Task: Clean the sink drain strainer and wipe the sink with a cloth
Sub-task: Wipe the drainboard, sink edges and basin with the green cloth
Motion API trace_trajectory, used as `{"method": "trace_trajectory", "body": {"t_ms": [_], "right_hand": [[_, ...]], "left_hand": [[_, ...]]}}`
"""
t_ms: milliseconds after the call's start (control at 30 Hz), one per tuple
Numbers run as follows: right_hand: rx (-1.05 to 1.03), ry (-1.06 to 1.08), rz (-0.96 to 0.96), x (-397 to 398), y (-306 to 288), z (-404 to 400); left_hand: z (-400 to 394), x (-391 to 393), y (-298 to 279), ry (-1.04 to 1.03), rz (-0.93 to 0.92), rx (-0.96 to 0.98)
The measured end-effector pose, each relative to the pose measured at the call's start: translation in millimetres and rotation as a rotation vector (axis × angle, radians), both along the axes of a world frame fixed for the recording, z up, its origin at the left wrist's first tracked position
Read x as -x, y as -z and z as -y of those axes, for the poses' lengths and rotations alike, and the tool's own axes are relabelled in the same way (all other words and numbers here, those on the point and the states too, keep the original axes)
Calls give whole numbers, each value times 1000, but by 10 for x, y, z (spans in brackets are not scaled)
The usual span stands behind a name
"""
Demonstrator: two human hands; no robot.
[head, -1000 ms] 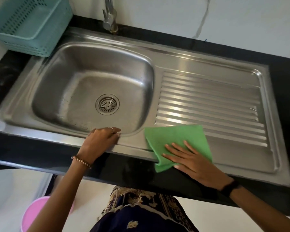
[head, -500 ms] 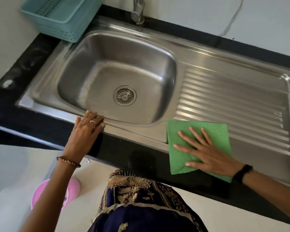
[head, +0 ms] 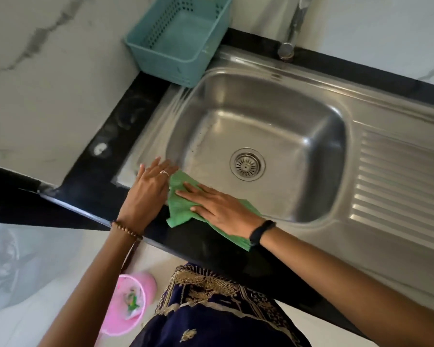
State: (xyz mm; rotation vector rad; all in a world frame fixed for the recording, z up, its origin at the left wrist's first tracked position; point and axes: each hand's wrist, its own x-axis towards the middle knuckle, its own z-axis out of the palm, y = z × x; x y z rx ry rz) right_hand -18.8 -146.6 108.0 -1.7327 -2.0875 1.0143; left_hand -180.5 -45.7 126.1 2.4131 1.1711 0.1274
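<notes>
right hand (head: 219, 209) flat, fingers spread, pressing green square cloth (head: 179, 211) onto front rim of stainless steel sink (head: 258, 211), gripping nothing | left hand (head: 145, 194) open, palm down on rim's front-left corner, touching cloth edge | round metal drain strainer (head: 247, 164) seated in basin floor, apart from cloth

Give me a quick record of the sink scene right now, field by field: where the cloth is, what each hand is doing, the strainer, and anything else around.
cloth: green cloth, flat on the sink's front rim
right hand: right hand, palm down, pressing the cloth
left hand: left hand, flat on the rim beside the cloth
strainer: drain strainer, seated in the basin
basket: teal basket at the back left corner
floor: pink bin below the counter
</notes>
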Motion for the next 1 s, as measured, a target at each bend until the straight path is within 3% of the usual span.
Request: {"method": "trace_trajectory", "body": {"t_ms": [133, 367, 633, 767, 900, 1000], "right_hand": [[-53, 61, 20, -197, 10, 342], [138, 202, 51, -752, -110, 1052], [186, 172, -70, 20, -3, -15], [136, 172, -2, 513, -8, -651], [33, 188, 27, 503, 7, -505], [36, 214, -55, 191, 26, -147]], "left_hand": [[-418, 180, 4, 22, -3, -32], [-701, 334, 92, 108, -56, -17], [-720, 296, 62, 78, -31, -11], [-746, 269, 15, 49, 6, -11], [-732, 239, -6, 36, -23, -45], [-755, 183, -29, 32, -28, -48]]}}
